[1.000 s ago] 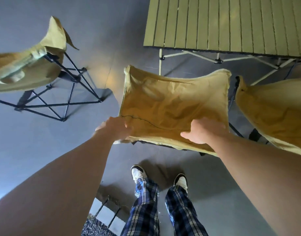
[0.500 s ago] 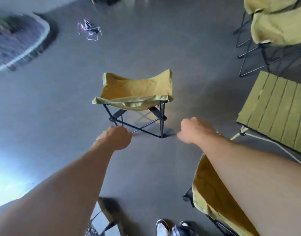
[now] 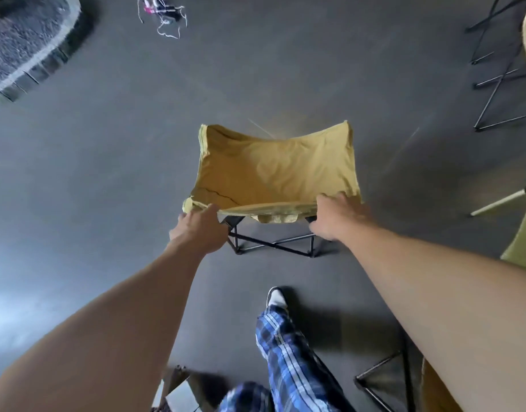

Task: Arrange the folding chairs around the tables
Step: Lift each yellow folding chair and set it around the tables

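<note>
Out on the bare grey floor (image 3: 92,179) the folding chair (image 3: 276,171) stood opened, well apart from the other chairs (image 3: 505,69) at the far right. Its near edge ran crosswise, directly ahead of both outstretched arms. The left hand (image 3: 201,230) had curled its fingers onto the near left corner of the tan seat, closed on the fabric. The right hand (image 3: 334,217) gripped the near right corner likewise, thumb tucked under the hem. Neither was nearer. A pale table leg (image 3: 502,200) showed rightward; I judged the carry would swing that way.
</note>
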`<action>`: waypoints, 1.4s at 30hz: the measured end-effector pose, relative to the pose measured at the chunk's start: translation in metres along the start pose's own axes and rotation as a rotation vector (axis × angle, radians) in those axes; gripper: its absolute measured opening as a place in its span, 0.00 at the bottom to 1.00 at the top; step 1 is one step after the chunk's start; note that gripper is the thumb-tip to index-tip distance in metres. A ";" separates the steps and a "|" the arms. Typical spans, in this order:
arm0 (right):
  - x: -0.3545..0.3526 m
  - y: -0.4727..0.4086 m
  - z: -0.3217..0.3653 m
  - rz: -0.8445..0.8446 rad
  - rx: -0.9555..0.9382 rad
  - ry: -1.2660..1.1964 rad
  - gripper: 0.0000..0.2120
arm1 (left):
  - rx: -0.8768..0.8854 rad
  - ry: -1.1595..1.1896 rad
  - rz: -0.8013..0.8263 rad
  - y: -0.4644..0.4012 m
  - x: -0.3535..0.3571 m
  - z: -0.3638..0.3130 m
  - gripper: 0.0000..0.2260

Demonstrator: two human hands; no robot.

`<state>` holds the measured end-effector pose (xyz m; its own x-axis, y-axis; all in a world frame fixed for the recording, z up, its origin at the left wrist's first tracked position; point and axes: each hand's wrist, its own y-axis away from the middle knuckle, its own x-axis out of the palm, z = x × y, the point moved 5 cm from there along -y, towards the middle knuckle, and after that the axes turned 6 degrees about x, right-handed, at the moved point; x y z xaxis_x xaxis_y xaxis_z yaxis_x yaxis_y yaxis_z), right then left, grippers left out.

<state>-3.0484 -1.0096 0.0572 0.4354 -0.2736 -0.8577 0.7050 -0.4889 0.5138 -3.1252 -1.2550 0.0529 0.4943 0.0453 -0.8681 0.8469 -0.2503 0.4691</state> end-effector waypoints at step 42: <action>0.057 -0.103 -0.105 0.405 0.419 0.013 0.11 | 0.363 -1.100 0.391 -0.249 -0.012 -0.113 0.09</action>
<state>-3.0374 -0.8876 -0.0427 0.6329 -0.4980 -0.5927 0.2004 -0.6341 0.7468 -3.3201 -1.0835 -0.0353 0.1250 -0.8916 -0.4353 0.4877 -0.3269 0.8095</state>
